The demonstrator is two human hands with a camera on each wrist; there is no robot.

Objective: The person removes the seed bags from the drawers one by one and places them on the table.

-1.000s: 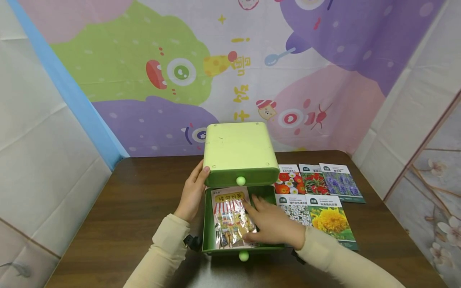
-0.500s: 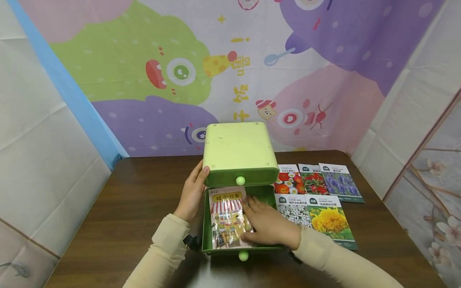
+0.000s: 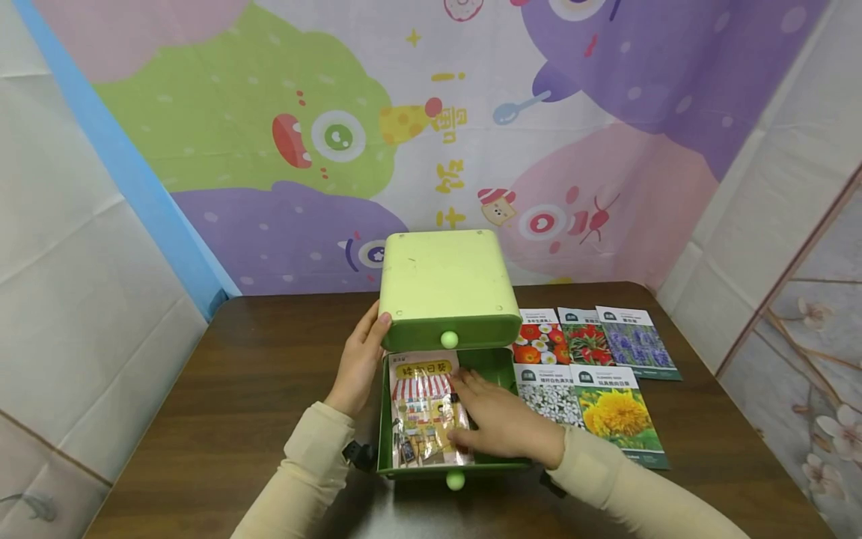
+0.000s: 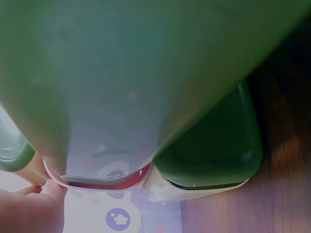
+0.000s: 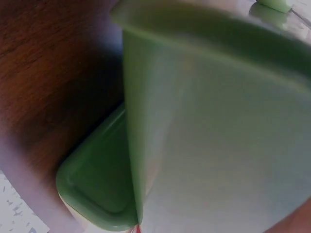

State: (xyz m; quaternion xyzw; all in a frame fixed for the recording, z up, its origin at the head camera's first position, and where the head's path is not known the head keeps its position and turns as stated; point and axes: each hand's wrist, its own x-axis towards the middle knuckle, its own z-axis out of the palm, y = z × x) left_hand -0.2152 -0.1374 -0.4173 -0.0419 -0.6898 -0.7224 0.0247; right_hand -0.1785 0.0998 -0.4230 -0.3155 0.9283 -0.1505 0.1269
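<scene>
A light-green drawer box [image 3: 447,273] with dark-green fronts stands on the table, its middle drawer [image 3: 453,471] pulled out. Inside lies a glossy printed packet [image 3: 420,412] with a yellow title band and a striped awning, toward the drawer's left side. My right hand [image 3: 501,419] lies flat in the drawer, fingers straight, over the packet's right edge. My left hand [image 3: 360,359] rests against the box's left side, thumb near the front corner. The left wrist view shows the underside of the open drawer [image 4: 112,87] and a closed lower drawer [image 4: 214,145].
Several flower seed packets lie right of the box, among them a yellow-flower packet [image 3: 619,412], a white-flower packet [image 3: 548,397] and a purple-flower packet [image 3: 636,344]. A brown wooden table [image 3: 269,404] bears everything. Behind it hangs a cartoon-printed curtain [image 3: 269,150].
The packet in the drawer has shifted slightly left and now lies straighter, with my right hand moving left along with it. My left hand has stayed in place.
</scene>
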